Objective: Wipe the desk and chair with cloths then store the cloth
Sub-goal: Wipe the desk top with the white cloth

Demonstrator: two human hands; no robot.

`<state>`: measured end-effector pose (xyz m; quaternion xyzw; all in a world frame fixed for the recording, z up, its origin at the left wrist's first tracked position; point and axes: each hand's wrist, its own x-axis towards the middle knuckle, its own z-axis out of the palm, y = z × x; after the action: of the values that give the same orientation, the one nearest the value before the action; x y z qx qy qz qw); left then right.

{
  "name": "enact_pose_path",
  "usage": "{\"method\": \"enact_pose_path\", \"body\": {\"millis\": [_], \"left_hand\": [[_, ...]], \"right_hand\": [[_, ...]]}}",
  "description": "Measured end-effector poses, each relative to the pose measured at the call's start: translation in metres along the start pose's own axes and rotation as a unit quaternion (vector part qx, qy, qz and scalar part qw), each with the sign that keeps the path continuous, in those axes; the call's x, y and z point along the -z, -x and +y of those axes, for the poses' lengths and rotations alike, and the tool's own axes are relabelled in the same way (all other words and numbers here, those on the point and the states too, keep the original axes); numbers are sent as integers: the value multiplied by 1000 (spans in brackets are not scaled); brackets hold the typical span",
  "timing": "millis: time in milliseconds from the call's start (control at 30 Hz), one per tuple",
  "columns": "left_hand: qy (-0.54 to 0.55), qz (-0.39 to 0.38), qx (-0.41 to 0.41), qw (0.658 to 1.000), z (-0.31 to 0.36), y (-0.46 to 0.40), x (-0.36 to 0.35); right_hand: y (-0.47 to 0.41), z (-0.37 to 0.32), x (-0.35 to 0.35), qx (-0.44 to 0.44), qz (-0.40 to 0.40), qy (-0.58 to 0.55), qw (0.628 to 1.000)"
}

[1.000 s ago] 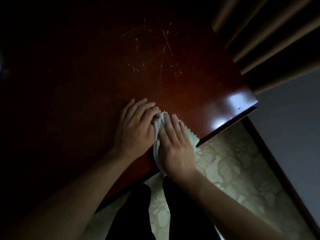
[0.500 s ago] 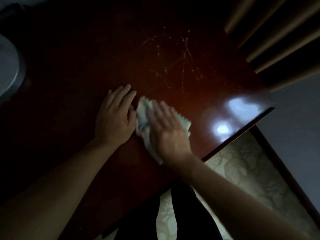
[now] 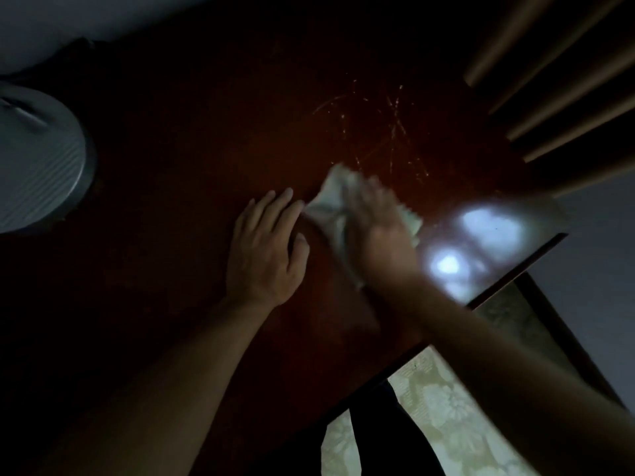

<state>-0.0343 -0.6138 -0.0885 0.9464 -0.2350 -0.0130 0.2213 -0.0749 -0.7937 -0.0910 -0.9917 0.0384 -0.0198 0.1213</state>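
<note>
Desk wiping step. Right hand (image 3: pixel 381 231), blurred, pressed flat on pale crumpled cloth (image 3: pixel 328 209) near right corner of dark red-brown wooden desk (image 3: pixel 178 173). Left hand (image 3: pixel 264 249) lay flat, fingers straight, holding nothing. Next: probably rub toward far scratch marks (image 3: pixel 388 132).

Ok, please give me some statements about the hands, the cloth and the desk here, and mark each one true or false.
1. The right hand presses flat on the cloth. True.
2. The left hand lifts the cloth off the desk. False: it lies flat on the desk beside the cloth.
3. Pale scratches mark the desk beyond the cloth. True.
4. The cloth hangs over the desk edge. False: it lies on the desktop.
</note>
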Motion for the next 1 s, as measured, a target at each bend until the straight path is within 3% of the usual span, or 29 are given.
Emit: {"method": "enact_pose_path", "body": {"millis": [67,133,233,300,433,600,700,767,833,900,1000], "left_hand": [[-5,4,2,1000,0,0,-1],[-14,2,7,1000,1,0,-2],[-27,-5,9,1000,0,-1,-3],[-32,-4,4,999,-1,-1,-4],[-37,-7,6,999,0,-1,-3],[-57,-6,-1,998,4,-1,-1],[-52,-4,27,998,9,-2,-1],[-46,7,61,997,17,-6,-1],[-45,13,91,995,29,-11,-4],[-36,13,82,996,40,-22,-8],[-34,4,54,998,48,-49,-15]], "right_hand": [[-37,35,11,-112,13,9,994],[-46,37,11,-164,25,7,986],[-9,-13,-9,-96,57,11,994],[21,-39,-19,-19,27,5,999],[4,-17,-11,69,-22,-4,997],[-68,51,13,-79,23,-9,997],[-67,47,9,-122,34,-4,992],[-41,24,4,-76,31,-4,997],[-12,10,1,22,-5,-4,1000],[-13,25,5,76,-25,-7,997],[-61,78,20,-18,13,5,1000]]}}
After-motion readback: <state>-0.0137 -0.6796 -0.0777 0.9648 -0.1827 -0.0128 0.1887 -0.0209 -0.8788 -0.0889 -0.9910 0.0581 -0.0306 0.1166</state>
